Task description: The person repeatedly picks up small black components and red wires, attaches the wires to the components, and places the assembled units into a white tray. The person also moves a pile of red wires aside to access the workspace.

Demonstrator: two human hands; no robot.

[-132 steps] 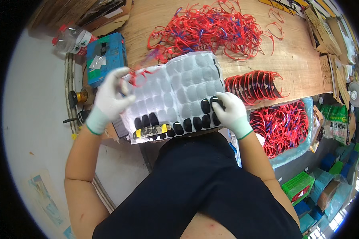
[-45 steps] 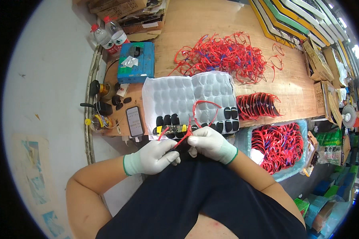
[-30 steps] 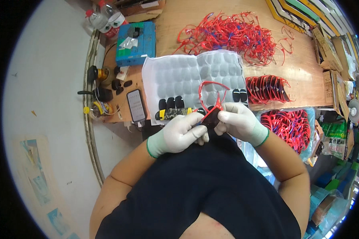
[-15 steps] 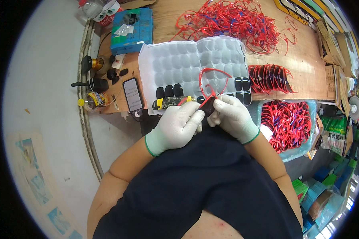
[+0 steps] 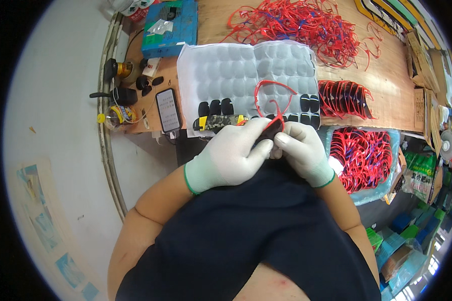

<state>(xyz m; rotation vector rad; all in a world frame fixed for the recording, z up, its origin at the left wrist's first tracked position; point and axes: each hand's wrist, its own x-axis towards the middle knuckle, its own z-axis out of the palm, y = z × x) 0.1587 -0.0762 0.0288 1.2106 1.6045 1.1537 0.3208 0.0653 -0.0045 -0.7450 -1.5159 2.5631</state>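
In front of my chest, my left hand (image 5: 233,153) and my right hand (image 5: 304,150), both in white gloves with green cuffs, are closed on one pair of red-framed glasses (image 5: 279,119). A dark lens (image 5: 272,129) shows in the frame between my fingers; the fingertips partly hide it. Red temple arms curve up over the white moulded tray (image 5: 221,75). On that tray's near edge, beside my left hand, lies a camouflage-patterned object with yellow bands (image 5: 221,121). Dark lenses (image 5: 215,107) sit in cups behind it, and more dark lenses (image 5: 309,103) sit at the tray's right.
A heap of red frames (image 5: 301,30) covers the far table. At right stand a row of glasses with dark lenses (image 5: 344,98) and a lined bin of red frames (image 5: 361,158). A phone (image 5: 167,110), blue box (image 5: 170,30) and bottle (image 5: 116,118) are at left.
Both hands have shifted slightly right with the glasses. The frame has turned, its front now more upright, and my left hand's thumb and fingers have come closer to my right hand.
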